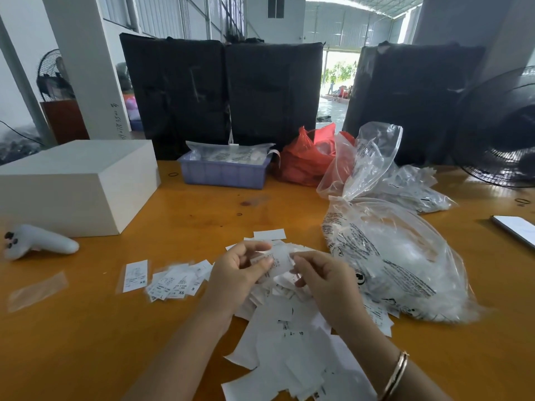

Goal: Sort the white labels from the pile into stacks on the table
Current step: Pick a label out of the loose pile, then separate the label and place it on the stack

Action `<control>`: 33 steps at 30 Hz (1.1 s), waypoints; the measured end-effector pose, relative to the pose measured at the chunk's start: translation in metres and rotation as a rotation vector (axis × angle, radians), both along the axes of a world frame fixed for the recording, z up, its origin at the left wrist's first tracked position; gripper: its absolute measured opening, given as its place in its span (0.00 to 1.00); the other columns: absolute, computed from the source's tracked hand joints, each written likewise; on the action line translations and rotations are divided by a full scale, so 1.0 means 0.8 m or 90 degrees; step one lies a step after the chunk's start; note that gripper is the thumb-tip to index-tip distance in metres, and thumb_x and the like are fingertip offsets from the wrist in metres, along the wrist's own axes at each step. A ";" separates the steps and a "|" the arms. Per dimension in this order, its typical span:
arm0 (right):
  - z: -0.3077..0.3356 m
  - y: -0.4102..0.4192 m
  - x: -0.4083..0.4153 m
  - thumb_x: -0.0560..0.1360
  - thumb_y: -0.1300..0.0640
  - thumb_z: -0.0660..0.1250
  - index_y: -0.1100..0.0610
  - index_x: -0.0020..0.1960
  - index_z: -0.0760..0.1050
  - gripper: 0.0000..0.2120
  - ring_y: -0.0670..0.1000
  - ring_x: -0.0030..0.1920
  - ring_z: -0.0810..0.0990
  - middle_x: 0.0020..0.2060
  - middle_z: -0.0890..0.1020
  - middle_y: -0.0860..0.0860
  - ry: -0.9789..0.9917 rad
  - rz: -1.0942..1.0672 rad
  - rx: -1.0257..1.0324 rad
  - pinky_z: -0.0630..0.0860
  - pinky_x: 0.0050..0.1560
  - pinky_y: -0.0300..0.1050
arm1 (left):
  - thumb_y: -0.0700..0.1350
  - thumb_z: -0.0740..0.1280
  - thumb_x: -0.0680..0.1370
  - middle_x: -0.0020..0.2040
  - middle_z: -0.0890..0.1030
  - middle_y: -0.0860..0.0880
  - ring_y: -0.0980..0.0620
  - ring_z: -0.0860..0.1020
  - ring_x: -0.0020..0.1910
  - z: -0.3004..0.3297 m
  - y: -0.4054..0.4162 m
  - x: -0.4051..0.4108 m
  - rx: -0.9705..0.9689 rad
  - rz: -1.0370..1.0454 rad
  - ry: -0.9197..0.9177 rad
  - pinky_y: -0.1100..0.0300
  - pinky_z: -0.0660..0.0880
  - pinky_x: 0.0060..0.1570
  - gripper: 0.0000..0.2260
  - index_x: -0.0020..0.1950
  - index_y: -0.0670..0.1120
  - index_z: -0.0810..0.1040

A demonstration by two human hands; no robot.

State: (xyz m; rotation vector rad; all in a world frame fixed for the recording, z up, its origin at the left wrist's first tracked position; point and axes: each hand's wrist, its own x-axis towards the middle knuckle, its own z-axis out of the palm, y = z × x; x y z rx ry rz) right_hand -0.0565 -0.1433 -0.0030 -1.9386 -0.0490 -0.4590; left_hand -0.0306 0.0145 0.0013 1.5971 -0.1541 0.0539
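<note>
Sorting barely started: left hand (241,267) and right hand (318,273) pinch labels (278,257), two small stacks (170,282) done, big pile (289,342) left.

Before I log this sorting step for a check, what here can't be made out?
Head view only:
- Print on the label pinched between left hand and right hand: motion-blurred.
- Label pile: partly hidden beneath both forearms, cut off by the bottom edge.
- Purple bin contents: veiled by plastic film.
- Phone: cut off at the right edge.
</note>
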 end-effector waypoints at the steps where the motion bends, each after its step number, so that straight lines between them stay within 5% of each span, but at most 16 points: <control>1: -0.002 0.001 -0.001 0.77 0.57 0.66 0.51 0.51 0.83 0.07 0.45 0.31 0.82 0.32 0.83 0.45 -0.014 0.000 -0.039 0.76 0.29 0.37 | 0.40 0.71 0.75 0.43 0.84 0.53 0.56 0.83 0.44 0.000 0.000 0.000 0.004 -0.001 -0.002 0.68 0.77 0.38 0.08 0.49 0.53 0.82; 3: -0.006 0.004 -0.003 0.77 0.57 0.67 0.52 0.50 0.84 0.07 0.46 0.30 0.80 0.29 0.82 0.45 -0.053 0.001 -0.118 0.74 0.28 0.41 | 0.40 0.70 0.75 0.42 0.84 0.54 0.57 0.83 0.44 -0.002 -0.001 0.000 0.015 -0.004 -0.007 0.69 0.76 0.38 0.08 0.49 0.53 0.82; 5: -0.007 0.006 -0.003 0.77 0.56 0.67 0.54 0.50 0.84 0.07 0.40 0.28 0.75 0.25 0.77 0.42 -0.083 0.001 -0.176 0.66 0.27 0.32 | 0.41 0.70 0.76 0.43 0.84 0.55 0.58 0.82 0.43 -0.002 -0.002 0.001 0.031 0.004 -0.013 0.70 0.76 0.37 0.08 0.49 0.54 0.81; 9: 0.007 -0.005 -0.004 0.78 0.57 0.64 0.53 0.60 0.78 0.12 0.32 0.31 0.74 0.32 0.76 0.38 -0.126 -0.034 -0.157 0.68 0.29 0.26 | 0.41 0.66 0.78 0.44 0.81 0.54 0.59 0.81 0.36 0.006 0.013 0.008 0.073 0.075 -0.032 0.66 0.77 0.34 0.08 0.50 0.55 0.79; 15: 0.048 -0.066 -0.004 0.76 0.63 0.64 0.60 0.53 0.80 0.09 0.39 0.37 0.76 0.43 0.82 0.50 -0.300 -0.247 -0.242 0.73 0.37 0.27 | 0.41 0.63 0.78 0.39 0.74 0.55 0.53 0.75 0.31 0.014 0.080 0.030 0.363 0.367 -0.116 0.63 0.68 0.23 0.12 0.60 0.50 0.74; 17: 0.051 -0.093 -0.003 0.76 0.64 0.64 0.60 0.53 0.81 0.09 0.50 0.42 0.79 0.47 0.83 0.53 -0.252 -0.321 -0.312 0.75 0.45 0.36 | 0.43 0.63 0.78 0.37 0.72 0.57 0.52 0.75 0.31 0.014 0.103 0.034 0.486 0.371 -0.031 0.60 0.71 0.30 0.11 0.59 0.51 0.73; 20: 0.041 -0.127 -0.001 0.78 0.62 0.60 0.56 0.58 0.80 0.13 0.56 0.48 0.79 0.57 0.81 0.55 0.015 -0.377 -0.410 0.75 0.55 0.59 | 0.44 0.61 0.77 0.39 0.77 0.52 0.50 0.78 0.39 0.010 0.117 0.037 0.670 0.282 0.143 0.52 0.78 0.47 0.10 0.59 0.51 0.71; 23: 0.031 -0.137 -0.001 0.78 0.63 0.57 0.55 0.60 0.77 0.15 0.56 0.49 0.79 0.56 0.81 0.54 0.230 -0.345 -0.501 0.74 0.54 0.54 | 0.43 0.60 0.78 0.47 0.78 0.51 0.51 0.78 0.44 0.004 0.110 0.034 0.768 0.217 0.179 0.56 0.77 0.43 0.13 0.62 0.50 0.70; 25: 0.026 -0.134 0.000 0.77 0.63 0.57 0.56 0.55 0.78 0.13 0.55 0.46 0.79 0.48 0.82 0.53 0.260 -0.326 -0.579 0.71 0.46 0.47 | 0.45 0.63 0.78 0.52 0.76 0.50 0.51 0.77 0.49 0.003 0.106 0.031 0.803 0.226 0.144 0.57 0.75 0.43 0.15 0.65 0.51 0.70; 27: 0.025 -0.131 0.001 0.76 0.64 0.58 0.56 0.53 0.79 0.13 0.54 0.44 0.78 0.46 0.82 0.52 0.256 -0.326 -0.578 0.68 0.43 0.46 | 0.49 0.64 0.78 0.60 0.74 0.49 0.48 0.73 0.59 0.004 0.103 0.030 0.863 0.237 0.120 0.54 0.75 0.54 0.17 0.67 0.53 0.68; 31: 0.022 -0.129 0.004 0.76 0.64 0.62 0.56 0.58 0.80 0.14 0.56 0.52 0.78 0.53 0.83 0.54 0.206 -0.346 -0.476 0.72 0.57 0.52 | 0.52 0.64 0.78 0.67 0.68 0.49 0.47 0.66 0.66 0.005 0.093 0.028 0.923 0.268 0.056 0.53 0.71 0.59 0.19 0.68 0.55 0.67; 33: 0.021 -0.129 0.005 0.76 0.63 0.63 0.56 0.52 0.81 0.10 0.55 0.48 0.77 0.49 0.83 0.54 0.175 -0.349 -0.452 0.73 0.56 0.53 | 0.52 0.64 0.78 0.67 0.69 0.50 0.48 0.67 0.65 0.005 0.085 0.028 0.869 0.292 -0.024 0.53 0.70 0.58 0.18 0.67 0.55 0.69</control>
